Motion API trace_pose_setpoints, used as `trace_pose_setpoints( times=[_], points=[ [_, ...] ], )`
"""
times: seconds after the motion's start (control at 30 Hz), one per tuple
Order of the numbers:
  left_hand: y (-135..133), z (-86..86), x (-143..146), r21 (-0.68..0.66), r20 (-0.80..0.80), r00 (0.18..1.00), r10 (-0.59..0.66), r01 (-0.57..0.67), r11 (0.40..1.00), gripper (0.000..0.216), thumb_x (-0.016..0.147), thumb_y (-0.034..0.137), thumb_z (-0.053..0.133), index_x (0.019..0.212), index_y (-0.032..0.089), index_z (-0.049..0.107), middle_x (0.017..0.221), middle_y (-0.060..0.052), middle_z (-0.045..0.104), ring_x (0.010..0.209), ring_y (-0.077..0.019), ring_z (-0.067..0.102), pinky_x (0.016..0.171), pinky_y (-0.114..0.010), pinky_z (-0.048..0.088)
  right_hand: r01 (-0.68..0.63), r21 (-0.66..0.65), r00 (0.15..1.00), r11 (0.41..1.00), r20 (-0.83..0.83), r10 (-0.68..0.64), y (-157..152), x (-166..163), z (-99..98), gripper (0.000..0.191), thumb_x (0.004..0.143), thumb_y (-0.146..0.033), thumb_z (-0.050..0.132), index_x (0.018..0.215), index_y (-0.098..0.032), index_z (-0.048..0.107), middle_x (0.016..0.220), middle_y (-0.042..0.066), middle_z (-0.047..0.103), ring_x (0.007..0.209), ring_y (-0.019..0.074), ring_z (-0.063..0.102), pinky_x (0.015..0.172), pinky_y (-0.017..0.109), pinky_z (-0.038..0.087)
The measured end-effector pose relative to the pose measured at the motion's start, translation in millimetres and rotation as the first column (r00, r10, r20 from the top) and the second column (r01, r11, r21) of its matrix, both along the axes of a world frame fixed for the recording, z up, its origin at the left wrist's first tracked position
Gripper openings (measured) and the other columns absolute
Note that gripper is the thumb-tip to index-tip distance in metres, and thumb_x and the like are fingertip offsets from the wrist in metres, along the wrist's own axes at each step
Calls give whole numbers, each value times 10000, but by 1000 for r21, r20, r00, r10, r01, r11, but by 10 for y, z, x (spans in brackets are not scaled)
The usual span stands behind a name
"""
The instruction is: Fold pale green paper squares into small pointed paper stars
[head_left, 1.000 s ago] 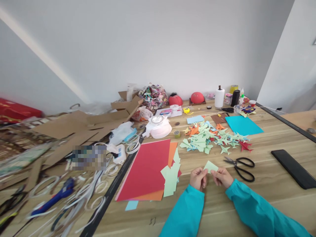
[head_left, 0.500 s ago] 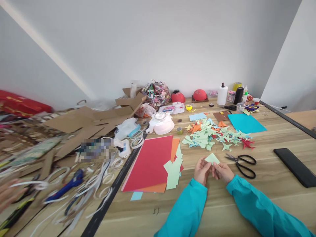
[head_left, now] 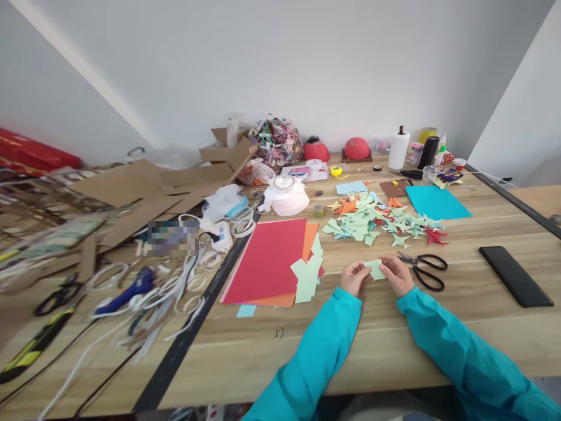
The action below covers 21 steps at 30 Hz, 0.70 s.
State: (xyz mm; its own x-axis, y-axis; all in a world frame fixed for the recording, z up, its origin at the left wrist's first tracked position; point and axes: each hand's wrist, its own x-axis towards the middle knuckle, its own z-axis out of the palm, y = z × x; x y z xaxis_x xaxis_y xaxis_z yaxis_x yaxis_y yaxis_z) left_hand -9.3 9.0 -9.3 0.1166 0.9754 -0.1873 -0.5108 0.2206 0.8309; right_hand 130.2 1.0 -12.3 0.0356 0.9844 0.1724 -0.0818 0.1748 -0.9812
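Observation:
Between my two hands is a small light green piece of paper (head_left: 374, 269), held just above the wooden table. My left hand (head_left: 354, 276) pinches its left edge, and my right hand (head_left: 396, 275) grips its right edge. Black-handled scissors (head_left: 428, 271) lie just right of my right hand, blades toward it. Beyond my hands spreads a pile of folded paper shapes (head_left: 362, 219), mostly pale green with some orange and red. Left of my hands, light green paper pieces (head_left: 307, 272) overlap a stack of red and orange sheets (head_left: 267, 263).
A black phone (head_left: 516, 276) lies at right, and a turquoise sheet (head_left: 437, 202) behind the scissors. Across a black strip (head_left: 193, 333) on the left are a blue glue gun (head_left: 127, 292), a cutter knife (head_left: 37, 346), cords and cardboard (head_left: 123, 181). A white paper roll (head_left: 398, 151) stands at the back.
The green paper has turned from a corner-up tilt to lie squarer, and my hands sit farther apart along its sides. A blurred hand at the far left has left the view. The camera has tilted down.

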Motion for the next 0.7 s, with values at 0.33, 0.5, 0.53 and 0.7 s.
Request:
trace_pose_setpoints(
  times=[0.33,0.5,0.53,0.7],
  points=[
    [-10,-11,184,0,49,997,58,-58,998,336,577,350,734,811,119,662,700,-44,646,589,-117,573,497,-214,434,113,-38,993,993,-30,-114,-42,-23,44,373,620,-399,713,889,-187,565,654,15,644,512,149,592,437,270,510],
    [-35,3,182,13,31,998,46,-47,999,321,586,362,724,785,116,674,714,-51,656,600,-130,573,510,-238,449,111,-6,994,994,-19,-111,-36,-19,45,343,664,-373,682,934,-179,601,678,20,643,470,124,564,417,255,499],
    [-31,1,178,12,20,998,53,-53,999,311,591,367,720,767,114,674,698,-46,652,583,-123,566,518,-242,452,92,-2,996,996,-5,-92,-33,-16,30,343,674,-368,674,952,-176,612,678,20,639,452,117,554,405,252,491],
    [15,-39,146,-16,18,995,96,-96,995,302,590,367,717,769,127,679,668,-29,642,578,-119,562,536,-239,446,14,66,993,998,117,-22,-19,22,-49,280,741,-335,626,980,-195,669,835,57,653,454,97,550,415,254,492]
  ],
)
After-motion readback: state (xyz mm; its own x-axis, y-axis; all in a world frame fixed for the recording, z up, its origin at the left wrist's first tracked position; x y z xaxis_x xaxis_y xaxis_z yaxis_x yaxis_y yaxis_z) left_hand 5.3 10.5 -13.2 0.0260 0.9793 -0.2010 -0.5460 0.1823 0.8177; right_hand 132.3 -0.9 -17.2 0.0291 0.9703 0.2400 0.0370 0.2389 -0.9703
